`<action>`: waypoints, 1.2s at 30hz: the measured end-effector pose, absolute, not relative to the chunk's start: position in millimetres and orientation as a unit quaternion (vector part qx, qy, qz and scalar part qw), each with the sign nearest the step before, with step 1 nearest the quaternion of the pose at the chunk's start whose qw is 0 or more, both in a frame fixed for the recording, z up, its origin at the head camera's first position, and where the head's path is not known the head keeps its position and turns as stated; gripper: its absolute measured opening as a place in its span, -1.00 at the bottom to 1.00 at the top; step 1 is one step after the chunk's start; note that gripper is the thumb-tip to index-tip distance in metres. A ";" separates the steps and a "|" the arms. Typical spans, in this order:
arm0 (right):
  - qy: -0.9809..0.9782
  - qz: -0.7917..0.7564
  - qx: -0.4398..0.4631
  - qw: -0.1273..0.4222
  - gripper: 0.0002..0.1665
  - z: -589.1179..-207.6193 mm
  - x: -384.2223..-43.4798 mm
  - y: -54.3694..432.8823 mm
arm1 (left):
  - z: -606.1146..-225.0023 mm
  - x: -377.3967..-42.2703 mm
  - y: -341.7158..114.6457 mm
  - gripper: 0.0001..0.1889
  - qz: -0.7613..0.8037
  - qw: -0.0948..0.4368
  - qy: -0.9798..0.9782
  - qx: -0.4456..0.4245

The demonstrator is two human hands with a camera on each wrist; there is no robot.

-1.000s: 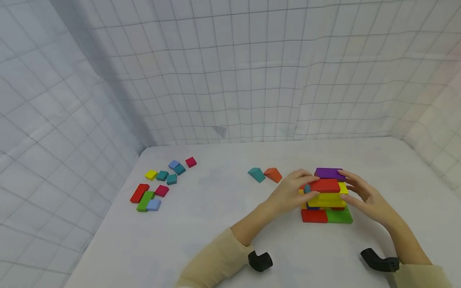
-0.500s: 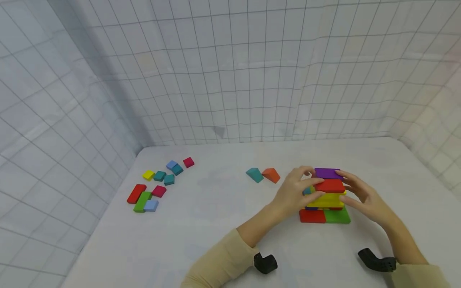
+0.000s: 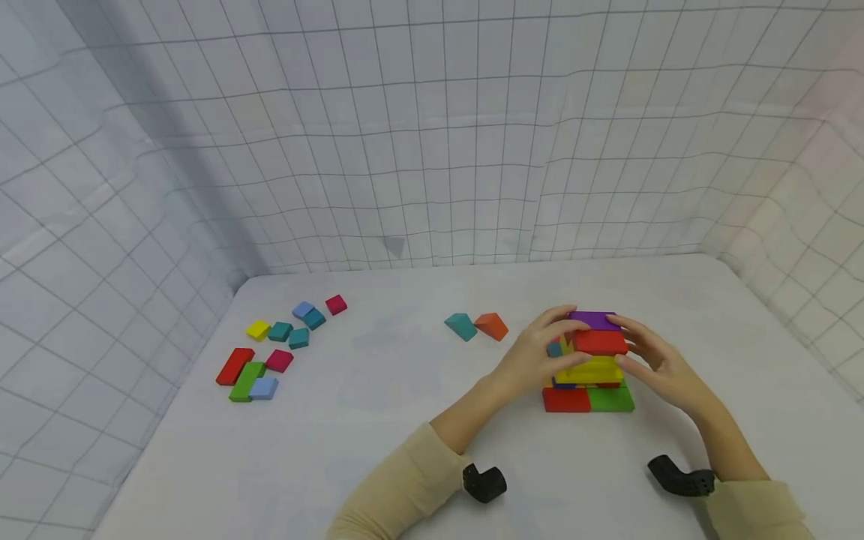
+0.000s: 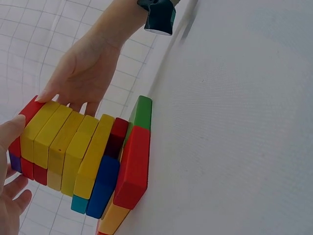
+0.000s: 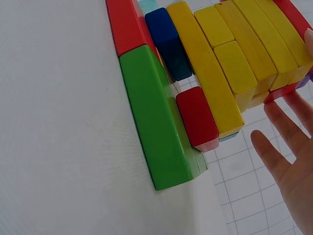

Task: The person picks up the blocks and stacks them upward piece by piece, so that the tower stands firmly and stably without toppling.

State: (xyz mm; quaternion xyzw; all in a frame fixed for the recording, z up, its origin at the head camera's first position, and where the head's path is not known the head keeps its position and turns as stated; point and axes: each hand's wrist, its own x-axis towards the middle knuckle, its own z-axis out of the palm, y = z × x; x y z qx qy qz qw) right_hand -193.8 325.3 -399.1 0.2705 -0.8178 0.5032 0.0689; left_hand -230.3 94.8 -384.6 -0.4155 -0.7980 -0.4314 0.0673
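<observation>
A tower of coloured blocks stands on the white table, with a red block (image 3: 567, 400) and a green block (image 3: 610, 399) at its front base. Stacked yellow blocks (image 4: 63, 142) form most of its front, above a dark blue block (image 4: 104, 181) and a dark red one (image 5: 196, 115). At the top lie a long red block (image 3: 601, 343) and, behind it, a purple block (image 3: 594, 320). My left hand (image 3: 536, 356) touches the tower top's left end, thumb on the red block. Opposite it, my right hand (image 3: 664, 375) has extended fingertips at the right end.
A teal wedge (image 3: 462, 326) and an orange wedge (image 3: 492, 326) lie left of the tower. Farther left are several loose blocks, among them a red one (image 3: 235, 367), a green one (image 3: 247, 382) and a yellow one (image 3: 259, 331). Grid-patterned sheeting (image 3: 432, 150) rises behind the table.
The top red block has slid a little to the right on the tower, with the left hand following it. The head view has shifted, so everything appears farther left.
</observation>
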 end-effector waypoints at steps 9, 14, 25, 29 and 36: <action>-0.817 0.510 0.263 0.063 -0.33 -401.3 -196.5 323.8 | -388.1 -235.1 94.0 -0.44 -0.460 0.049 -0.788 -0.406; -0.819 0.507 0.261 0.065 -0.32 -400.6 -196.5 325.6 | -387.6 -237.6 95.5 -0.43 -0.469 0.048 -0.778 -0.415; -0.823 0.509 0.246 0.051 -0.32 -402.2 -195.5 325.8 | -382.1 -233.6 82.3 -0.26 -0.474 -0.004 -0.792 -0.385; -0.827 0.505 0.242 0.056 -0.32 -402.0 -194.5 325.2 | -379.3 -235.6 38.7 -0.22 -0.479 0.002 -0.808 -0.344; -0.830 0.497 0.246 0.059 -0.31 -401.3 -195.0 325.0 | -398.2 -262.3 -102.2 -0.35 -0.413 0.134 -0.878 -0.203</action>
